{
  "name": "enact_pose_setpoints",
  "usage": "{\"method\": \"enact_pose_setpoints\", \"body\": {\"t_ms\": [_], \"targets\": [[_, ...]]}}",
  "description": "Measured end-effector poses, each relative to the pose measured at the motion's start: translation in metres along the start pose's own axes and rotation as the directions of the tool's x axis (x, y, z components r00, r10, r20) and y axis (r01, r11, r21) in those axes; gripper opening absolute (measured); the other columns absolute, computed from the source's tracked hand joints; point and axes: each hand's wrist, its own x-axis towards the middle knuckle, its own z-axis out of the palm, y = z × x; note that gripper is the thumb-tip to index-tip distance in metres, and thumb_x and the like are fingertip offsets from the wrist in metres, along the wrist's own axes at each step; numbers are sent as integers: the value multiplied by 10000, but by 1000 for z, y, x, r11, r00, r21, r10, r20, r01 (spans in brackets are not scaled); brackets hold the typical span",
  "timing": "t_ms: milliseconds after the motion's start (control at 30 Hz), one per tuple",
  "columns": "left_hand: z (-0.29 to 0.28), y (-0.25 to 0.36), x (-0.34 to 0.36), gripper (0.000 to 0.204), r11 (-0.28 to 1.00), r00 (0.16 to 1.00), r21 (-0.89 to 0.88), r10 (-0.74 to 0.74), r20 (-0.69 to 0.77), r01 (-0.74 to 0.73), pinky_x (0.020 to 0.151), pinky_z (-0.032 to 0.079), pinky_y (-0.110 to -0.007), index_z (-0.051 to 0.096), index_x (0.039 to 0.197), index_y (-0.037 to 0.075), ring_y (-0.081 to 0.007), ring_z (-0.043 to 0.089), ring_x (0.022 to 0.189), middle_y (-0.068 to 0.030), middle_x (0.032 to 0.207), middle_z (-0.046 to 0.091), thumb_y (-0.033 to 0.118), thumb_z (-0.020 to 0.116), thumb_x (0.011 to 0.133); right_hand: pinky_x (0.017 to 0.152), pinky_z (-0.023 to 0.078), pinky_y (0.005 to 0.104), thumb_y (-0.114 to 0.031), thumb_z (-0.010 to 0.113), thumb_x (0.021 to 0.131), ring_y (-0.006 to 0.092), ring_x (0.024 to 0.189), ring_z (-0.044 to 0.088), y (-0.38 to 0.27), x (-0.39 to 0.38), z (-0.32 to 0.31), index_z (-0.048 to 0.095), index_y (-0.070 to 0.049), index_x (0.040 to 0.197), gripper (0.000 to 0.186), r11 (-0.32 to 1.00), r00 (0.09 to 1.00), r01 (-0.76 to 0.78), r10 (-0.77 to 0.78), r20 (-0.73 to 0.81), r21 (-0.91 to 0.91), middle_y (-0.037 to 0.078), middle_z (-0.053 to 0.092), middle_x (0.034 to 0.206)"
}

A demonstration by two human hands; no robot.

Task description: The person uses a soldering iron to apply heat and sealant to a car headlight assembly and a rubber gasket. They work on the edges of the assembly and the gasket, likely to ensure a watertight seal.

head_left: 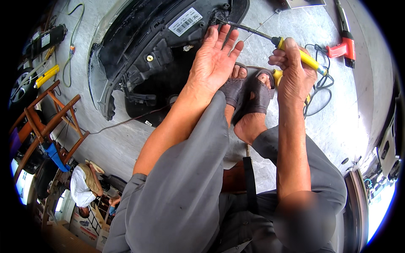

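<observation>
Tool (310, 61): yellow-handled, clasped in my right fingers (277, 58), its shaft (253, 31) reaching the black housing (160, 55) on the floor (312, 21). Left fingers (231, 41): loosely spread alongside. Advised: steady aim, skin clear of metal.

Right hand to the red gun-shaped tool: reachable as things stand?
Probably, with a small reach: the red gun-shaped tool lies just to its right, with only dark cord showing around the gap. But the right hand is gripping the yellow-handled tool, so likely not graspable until freed.
</observation>
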Motion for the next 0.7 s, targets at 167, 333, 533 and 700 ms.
{"method": "enact_pose_setpoints", "body": {"t_ms": [167,333,533,700], "targets": [[-2,-1,2,210,1000,999,-14,2,37,-1,1107,436,-468,650,1112,133,-251,560,1243,-31,1213,629,236,739,953,669,584,297,-284,772,927,180,691,704,1,0,1,658,50,1035,369,1000,1000,-20,20,-7,2,124,699,800],[-3,0,2,203,1000,999,-5,2,43,-2,1111,431,-475,649,1115,133,-251,557,1254,-32,1219,628,241,727,962,663,586,297,-281,775,927,183,691,707,2,1,1,657,52,1037,370,1000,1000,-24,24,-6,0,128,701,803],[-1,0,0,200,1000,999,12,1,38,-1,1116,425,-473,649,1120,140,-248,553,1264,-35,1229,629,252,718,970,652,588,301,-259,778,924,186,681,705,4,1,1,655,59,1042,360,999,1000,-23,23,-7,31,132,700,801],[0,1,-1,206,1000,999,22,2,33,-3,1111,428,-473,646,1131,144,-246,552,1267,-40,1244,626,260,714,974,643,591,305,-247,775,927,188,670,702,4,1,1,652,64,1046,355,999,1000,-29,29,-5,31,134,698,799]]}}
